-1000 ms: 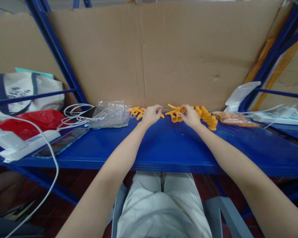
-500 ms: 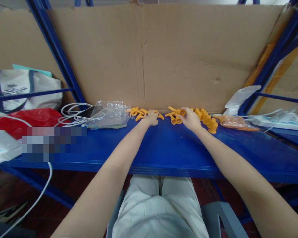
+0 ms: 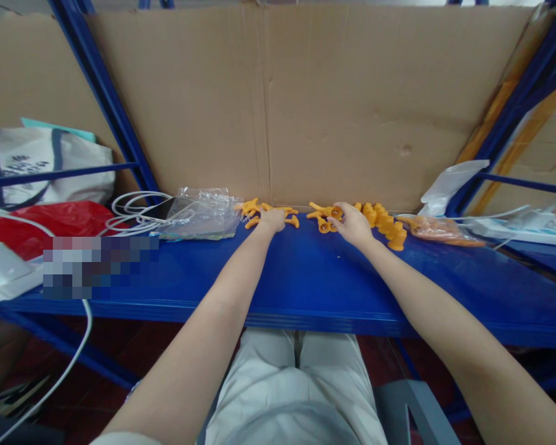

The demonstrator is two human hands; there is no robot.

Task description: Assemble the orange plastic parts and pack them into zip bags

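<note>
Piece (image 3: 323, 208), orange, points leftward near the worktop's (image 3: 306, 272) far edge, fingers of your nearer right hand (image 3: 356, 227) pinching it; left hand's (image 3: 273, 220) fingers: cannot tell.

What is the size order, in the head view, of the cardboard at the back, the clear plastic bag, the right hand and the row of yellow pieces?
1. Cardboard
2. Clear plastic bag
3. Right hand and row of yellow pieces: too alike to rank

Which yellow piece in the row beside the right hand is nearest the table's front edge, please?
The rightmost yellow piece of that row; the others sit farther back, nearer the cardboard.
</note>
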